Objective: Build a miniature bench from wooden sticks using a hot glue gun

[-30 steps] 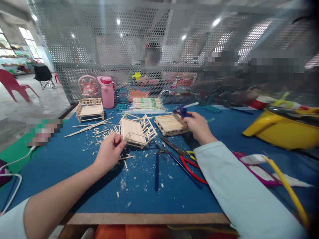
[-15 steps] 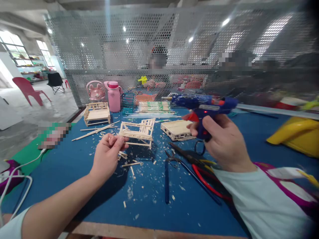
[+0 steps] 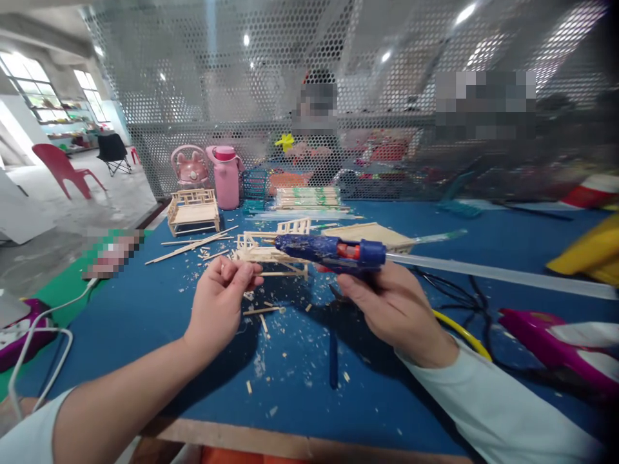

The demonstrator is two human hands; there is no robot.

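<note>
My left hand point(image 3: 223, 293) is closed on the near left corner of a small chair-like frame of wooden sticks point(image 3: 271, 254), held just over the blue table. In my right hand point(image 3: 391, 303) is a blue hot glue gun point(image 3: 329, 251), its nozzle pointing left at the frame's upper left part. Whether the tip touches the sticks I cannot tell. A clear glue stick point(image 3: 483, 267) juts from the gun's back end. The gun hides part of the frame. Behind the gun lies a flat wooden-stick piece point(image 3: 372, 233). The handle of blue pliers point(image 3: 333, 361) shows below, mostly covered by my right arm.
A finished-looking stick bench point(image 3: 194, 211) stands at the back left, near loose sticks point(image 3: 191, 246). Behind are a pink thermos point(image 3: 226, 177), bundled sticks point(image 3: 308, 197) and a mesh screen point(image 3: 232, 96), with a person beyond. A purple power strip point(image 3: 556, 341) lies right. Scraps litter the table.
My right hand has brought the glue gun left and down, from the right of the frame to over it. My left hand keeps its hold on the stick frame. The camera view has shifted slightly.
</note>
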